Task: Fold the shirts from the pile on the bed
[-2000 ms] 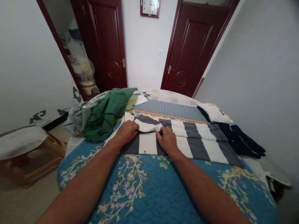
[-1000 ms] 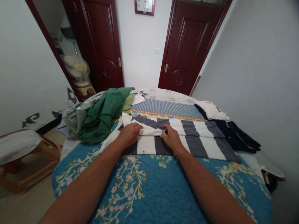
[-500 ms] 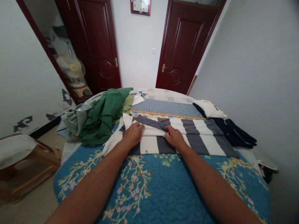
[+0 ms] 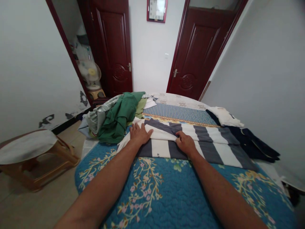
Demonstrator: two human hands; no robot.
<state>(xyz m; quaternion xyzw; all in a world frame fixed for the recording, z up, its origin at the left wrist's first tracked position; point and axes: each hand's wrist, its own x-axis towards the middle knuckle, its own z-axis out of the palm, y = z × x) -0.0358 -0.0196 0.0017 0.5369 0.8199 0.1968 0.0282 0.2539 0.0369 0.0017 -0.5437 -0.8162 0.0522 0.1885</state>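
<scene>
Left hand (image 4: pixel 140 135) lies, fingers spread, on striped cloth (image 4: pixel 207 149); right hand (image 4: pixel 186 143) curls at its fold, grip unclear; crumpled green fabric (image 4: pixel 121 117) heaps at the left edge of the quilted tabletop (image 4: pixel 181 190).

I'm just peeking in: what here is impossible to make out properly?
All in the head view:
Striped cloth: the part beneath the left hand is hidden by it.
Dark mark on that cloth: too small to read.
Wall clock: top cut off by the upper edge; time too blurred.
Green cloth: hides what lies directly beneath.
</scene>
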